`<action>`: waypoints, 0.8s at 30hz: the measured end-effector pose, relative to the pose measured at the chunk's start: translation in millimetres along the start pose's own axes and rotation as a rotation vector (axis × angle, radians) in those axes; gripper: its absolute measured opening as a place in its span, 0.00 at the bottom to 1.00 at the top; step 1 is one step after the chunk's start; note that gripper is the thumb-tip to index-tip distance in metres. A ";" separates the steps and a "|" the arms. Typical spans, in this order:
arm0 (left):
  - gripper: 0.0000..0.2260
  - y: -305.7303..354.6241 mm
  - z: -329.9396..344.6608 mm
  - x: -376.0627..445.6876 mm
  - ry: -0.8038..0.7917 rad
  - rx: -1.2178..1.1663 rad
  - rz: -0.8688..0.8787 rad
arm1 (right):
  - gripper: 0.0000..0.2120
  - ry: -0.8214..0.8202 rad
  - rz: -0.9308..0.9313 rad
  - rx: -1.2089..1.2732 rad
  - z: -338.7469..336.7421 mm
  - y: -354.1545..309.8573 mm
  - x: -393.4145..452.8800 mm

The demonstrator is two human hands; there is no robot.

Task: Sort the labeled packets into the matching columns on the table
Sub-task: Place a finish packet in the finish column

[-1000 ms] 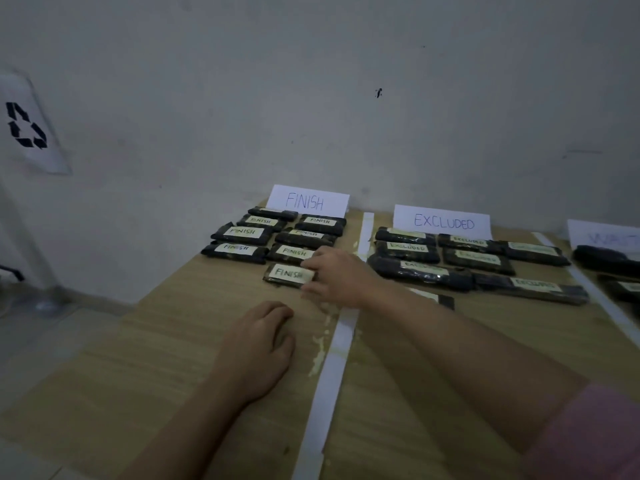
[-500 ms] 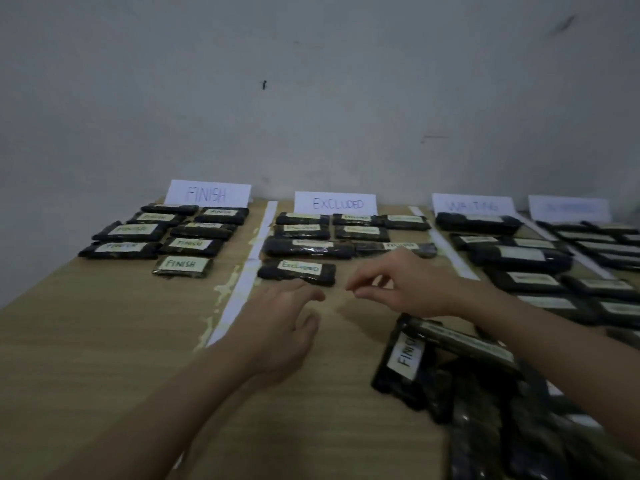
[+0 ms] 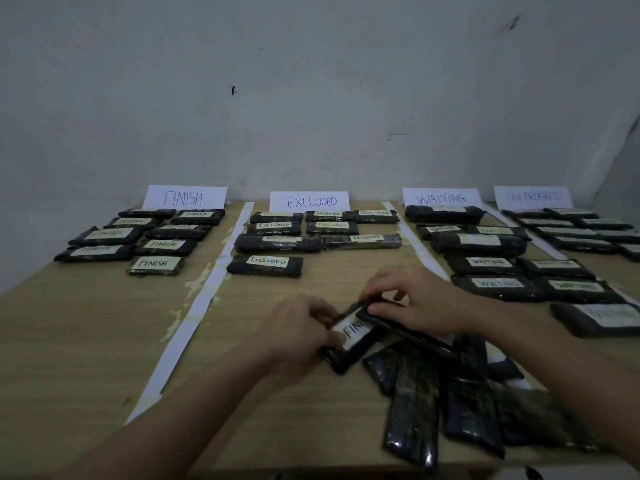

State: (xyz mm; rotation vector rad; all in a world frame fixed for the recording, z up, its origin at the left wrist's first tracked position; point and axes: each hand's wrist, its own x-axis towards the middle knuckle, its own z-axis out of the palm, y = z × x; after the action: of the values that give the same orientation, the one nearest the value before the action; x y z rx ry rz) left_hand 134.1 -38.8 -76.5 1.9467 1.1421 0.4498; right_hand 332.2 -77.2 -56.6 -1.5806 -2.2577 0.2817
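Note:
A dark packet with a white label reading "FINI…" (image 3: 356, 333) lies at the near-left end of a loose pile of dark packets (image 3: 415, 403). My left hand (image 3: 298, 329) grips its left edge, thumb on the label. My right hand (image 3: 415, 303) pinches a second dark packet (image 3: 412, 336) that lies slanted across the first; its label is hidden. At the back stand paper signs FINISH (image 3: 184, 198), EXCLUDED (image 3: 309, 201), WAITING (image 3: 441, 198) and ON PROGRESS (image 3: 533, 196), each with several labelled packets laid in front.
White tape strips (image 3: 194, 313) divide the wooden table (image 3: 86, 341) into columns. The nearest sorted packets are a FINISH one (image 3: 154, 265) and an EXCLUDED one (image 3: 265, 266). A blurred-label packet (image 3: 599, 318) lies at the right, and a grey wall rises behind.
Both hands dropped from above the table onto the near pile. The left hand took hold of the "FINI…" packet and the right hand closed on the packet lying across it.

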 end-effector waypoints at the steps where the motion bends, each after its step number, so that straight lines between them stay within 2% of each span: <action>1: 0.11 -0.1 -4.0 1.8 0.039 -0.092 -0.041 | 0.13 0.025 0.003 0.014 0.7 -0.3 -0.1; 4: 0.11 0.5 -19.2 6.8 0.150 -0.358 -0.085 | 0.26 0.073 0.032 0.041 5.0 -0.9 0.3; 7: 0.11 -0.1 -32.3 9.9 0.213 -0.445 -0.048 | 0.34 0.113 0.038 0.067 9.2 -1.2 6.6; 12: 0.13 -3.5 -44.6 17.2 0.242 -0.445 0.018 | 0.32 0.236 0.010 0.031 12.2 -4.2 20.5; 16: 0.13 -7.8 -53.3 19.3 0.212 -0.396 0.042 | 0.34 0.294 -0.069 -0.284 12.1 -14.8 33.1; 19: 0.13 -12.4 -64.9 15.3 0.173 -0.346 0.068 | 0.36 0.287 -0.222 -0.503 16.4 -29.6 48.7; 24: 0.12 -30.6 -102.7 -1.3 0.220 -0.295 0.091 | 0.30 0.247 -0.349 -0.419 28.9 -56.3 87.2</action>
State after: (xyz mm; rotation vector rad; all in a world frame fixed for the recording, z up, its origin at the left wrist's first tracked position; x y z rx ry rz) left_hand 50.2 16.1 -38.7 1.7255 1.0560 0.8494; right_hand 245.6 -14.0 -46.3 -1.2708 -2.4362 -0.4802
